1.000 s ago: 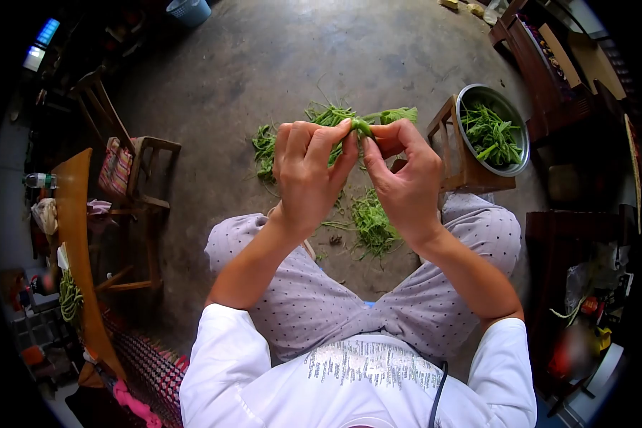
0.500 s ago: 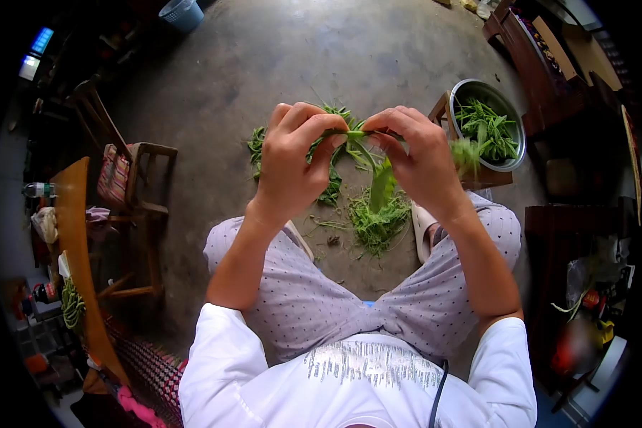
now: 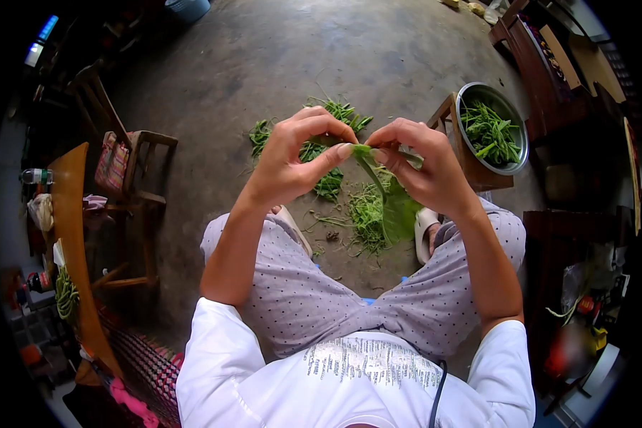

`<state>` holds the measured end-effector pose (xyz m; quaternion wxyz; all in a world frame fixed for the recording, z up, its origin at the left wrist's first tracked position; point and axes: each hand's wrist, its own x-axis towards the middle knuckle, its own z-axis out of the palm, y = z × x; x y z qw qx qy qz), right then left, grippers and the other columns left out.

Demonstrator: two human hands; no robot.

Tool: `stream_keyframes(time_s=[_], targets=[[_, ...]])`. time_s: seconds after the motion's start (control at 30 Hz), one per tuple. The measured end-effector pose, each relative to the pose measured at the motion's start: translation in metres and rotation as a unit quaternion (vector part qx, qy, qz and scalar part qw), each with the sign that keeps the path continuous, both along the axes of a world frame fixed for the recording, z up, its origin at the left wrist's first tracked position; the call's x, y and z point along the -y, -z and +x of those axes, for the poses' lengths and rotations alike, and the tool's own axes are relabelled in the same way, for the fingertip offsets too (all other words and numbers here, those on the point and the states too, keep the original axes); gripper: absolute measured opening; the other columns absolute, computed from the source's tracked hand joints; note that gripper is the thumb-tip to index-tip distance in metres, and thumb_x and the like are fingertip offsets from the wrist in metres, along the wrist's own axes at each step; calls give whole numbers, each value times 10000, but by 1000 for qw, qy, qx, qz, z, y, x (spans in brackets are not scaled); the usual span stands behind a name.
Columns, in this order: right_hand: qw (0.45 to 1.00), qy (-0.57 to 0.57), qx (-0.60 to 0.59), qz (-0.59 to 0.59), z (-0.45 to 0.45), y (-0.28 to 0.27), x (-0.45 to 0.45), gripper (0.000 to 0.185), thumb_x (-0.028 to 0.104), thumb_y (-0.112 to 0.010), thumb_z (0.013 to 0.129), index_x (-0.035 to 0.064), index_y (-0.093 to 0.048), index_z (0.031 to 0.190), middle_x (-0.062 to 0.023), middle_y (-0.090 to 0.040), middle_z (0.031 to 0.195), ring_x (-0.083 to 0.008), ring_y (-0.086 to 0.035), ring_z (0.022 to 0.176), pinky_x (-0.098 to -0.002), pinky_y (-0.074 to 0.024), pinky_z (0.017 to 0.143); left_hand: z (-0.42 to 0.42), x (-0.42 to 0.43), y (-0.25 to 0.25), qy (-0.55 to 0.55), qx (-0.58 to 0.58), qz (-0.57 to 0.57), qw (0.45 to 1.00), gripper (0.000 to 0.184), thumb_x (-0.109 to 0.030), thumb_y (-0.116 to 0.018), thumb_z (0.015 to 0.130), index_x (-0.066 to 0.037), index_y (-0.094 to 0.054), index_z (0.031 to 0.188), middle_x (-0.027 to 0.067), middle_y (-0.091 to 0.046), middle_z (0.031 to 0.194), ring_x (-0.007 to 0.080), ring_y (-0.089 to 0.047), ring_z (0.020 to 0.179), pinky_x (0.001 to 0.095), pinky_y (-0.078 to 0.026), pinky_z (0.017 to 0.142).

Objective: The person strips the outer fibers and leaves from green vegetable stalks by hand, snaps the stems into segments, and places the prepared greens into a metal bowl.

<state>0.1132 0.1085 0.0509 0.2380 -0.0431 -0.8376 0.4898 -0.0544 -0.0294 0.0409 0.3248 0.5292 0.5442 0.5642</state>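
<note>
My left hand [image 3: 296, 153] pinches one side of a green stem between thumb and forefinger. Close beside it, my right hand [image 3: 424, 160] is closed on the same leafy stem [image 3: 399, 210], whose broad leaf hangs down below the fingers. Behind and under my hands, piles of green stems and leaves [image 3: 328, 184] lie on the floor. A pile of thin, pale green strips [image 3: 367, 217] rests between my feet. At the right, a metal basin [image 3: 523, 146] holds cut greens and stands on a wooden stool [image 3: 481, 171].
On the left are a wooden chair [image 3: 139, 135] and a wooden tabletop [image 3: 75, 214] with a bottle [image 3: 37, 176]. A blue basket [image 3: 187, 8] is at the top left. Dark wooden furniture [image 3: 535, 78] stands at the far right.
The hanging leaf has swung from among the floor greens to below my right hand and appears larger. Both hands have come slightly lower, still pinching the stem. Green blur near the basin is gone.
</note>
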Motion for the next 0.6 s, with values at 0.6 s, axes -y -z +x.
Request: stream_keyframes(time_s=[0.6], targets=[[966, 56, 94, 233, -9, 21, 23, 155, 111, -538, 843, 44, -455, 955, -129, -528, 819, -326, -581, 727, -419, -458, 578, 20, -1, 5, -137, -325, 35, 935, 95, -52, -654, 740, -21, -602, 813, 106, -537, 766, 287, -510, 766, 380, -407, 685]])
